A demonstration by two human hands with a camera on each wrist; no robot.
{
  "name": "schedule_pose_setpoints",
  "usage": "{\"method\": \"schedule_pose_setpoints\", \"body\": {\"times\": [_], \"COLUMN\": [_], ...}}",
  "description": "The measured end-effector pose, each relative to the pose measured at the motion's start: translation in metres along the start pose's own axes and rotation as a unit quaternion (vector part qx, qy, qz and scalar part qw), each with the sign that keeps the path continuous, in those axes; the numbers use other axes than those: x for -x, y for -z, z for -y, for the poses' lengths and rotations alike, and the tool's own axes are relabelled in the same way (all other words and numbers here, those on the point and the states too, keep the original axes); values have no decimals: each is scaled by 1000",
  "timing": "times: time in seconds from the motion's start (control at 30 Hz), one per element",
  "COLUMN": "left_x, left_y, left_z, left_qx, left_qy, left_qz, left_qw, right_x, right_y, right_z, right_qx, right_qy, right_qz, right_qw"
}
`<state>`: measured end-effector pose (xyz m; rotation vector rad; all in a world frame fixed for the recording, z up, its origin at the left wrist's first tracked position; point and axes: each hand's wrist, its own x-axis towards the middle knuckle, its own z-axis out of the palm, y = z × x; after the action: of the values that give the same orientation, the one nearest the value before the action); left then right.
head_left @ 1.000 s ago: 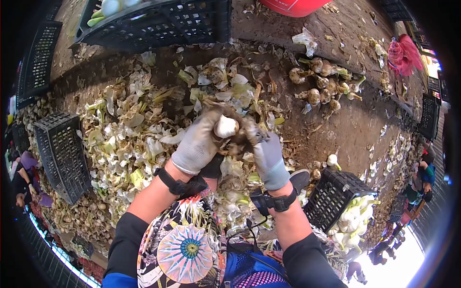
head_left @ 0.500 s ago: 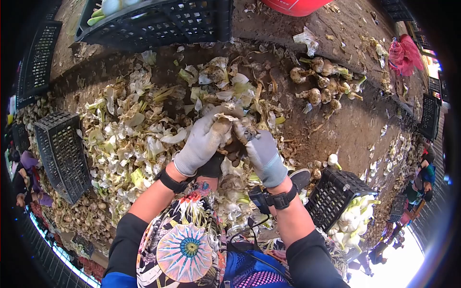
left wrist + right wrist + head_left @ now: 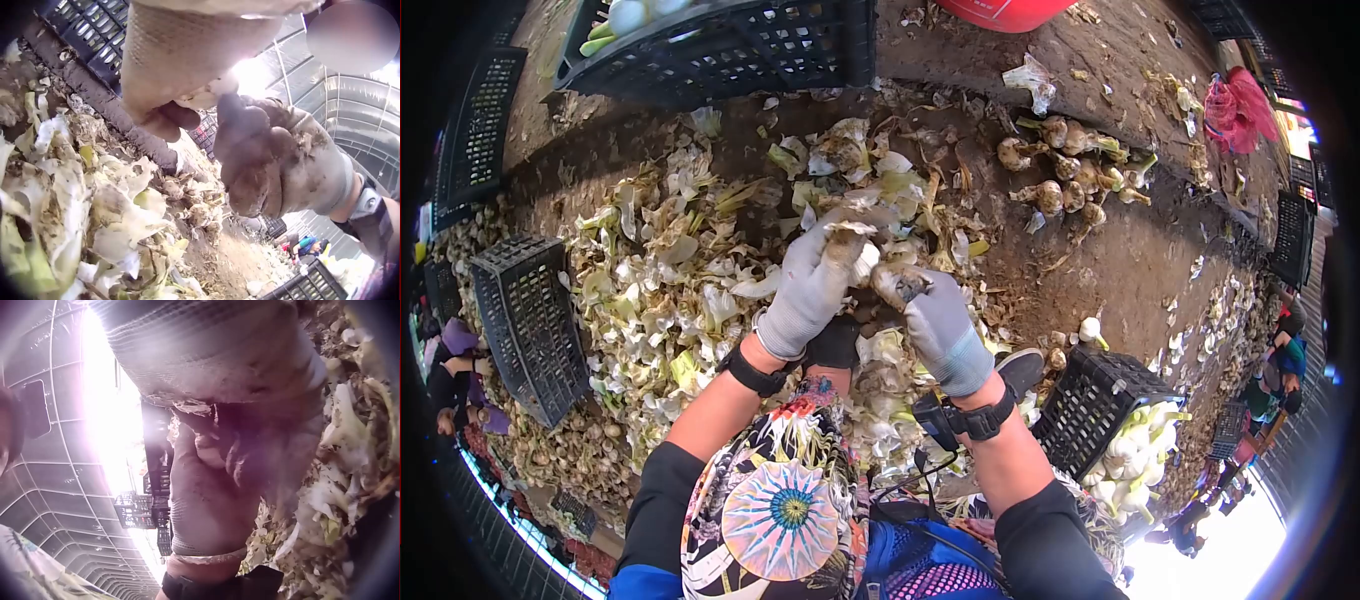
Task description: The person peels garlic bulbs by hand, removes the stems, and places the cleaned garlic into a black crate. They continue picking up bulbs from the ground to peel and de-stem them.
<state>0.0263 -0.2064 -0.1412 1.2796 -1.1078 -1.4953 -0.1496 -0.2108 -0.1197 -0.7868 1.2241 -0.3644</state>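
A whitish garlic bulb [image 3: 866,263] sits in my gloved left hand [image 3: 808,285], which grips it with the thumb along its near side. Loose papery skin [image 3: 852,229] sticks up by that thumb. Close on the bulb's right is my gloved right hand [image 3: 940,325], its fingers curled and their tips stained dark. In the left wrist view the right thumb tip meets the edge of the bulb [image 3: 209,94]. Papery bits [image 3: 194,407] show between the hands in the right wrist view. Whether the right fingers pinch any skin I cannot tell.
Peeled garlic skins [image 3: 660,290] cover the ground beneath. Unpeeled garlic bulbs [image 3: 1065,170] lie at the upper right. A black crate [image 3: 730,55] stands ahead, another crate [image 3: 530,325] at the left. White bulbs [image 3: 1135,460] spill from a crate [image 3: 1090,410] at the right. A red tub [image 3: 1005,12] is at the top.
One second ago the bulb showed between both hands; half a second ago the hands were together and hid it. Now the right hand is lower and slightly apart, and the bulb shows again in the left.
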Motion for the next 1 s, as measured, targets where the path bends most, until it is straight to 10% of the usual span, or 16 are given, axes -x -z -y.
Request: {"method": "schedule_pose_setpoints", "body": {"times": [0.27, 0.4, 0.53, 0.73, 0.87, 0.93, 1.0], "left_x": [2, 2, -2, -4, 0, 6, 9], "left_y": [-8, -6, -4, -4, -1, 1, 2], "left_z": [-3, 7, -11, -13, -1, -8, -5], "left_qx": [31, -28, 322, 410, 259, -27, 169], "left_qy": [21, 52, 210, 225, 167, 36, 159], "left_qz": [-28, -90, -72, -59, -8, 40, 6], "left_qw": [999, 994, 920, 882, 951, 998, 973], "right_x": [6, 3, -2, -2, -16, -20, -17], "right_y": [-6, -14, -4, -4, 1, 1, -4], "right_z": [11, -3, -25, 10, 18, 12, 6], "right_qx": [150, 20, 186, 285, 311, 291, 289], "right_qy": [77, 114, 106, 399, 462, 447, 450], "right_qz": [-88, -120, -126, -190, -104, -75, -88], "right_qw": [982, 986, 969, 851, 824, 842, 840]}}
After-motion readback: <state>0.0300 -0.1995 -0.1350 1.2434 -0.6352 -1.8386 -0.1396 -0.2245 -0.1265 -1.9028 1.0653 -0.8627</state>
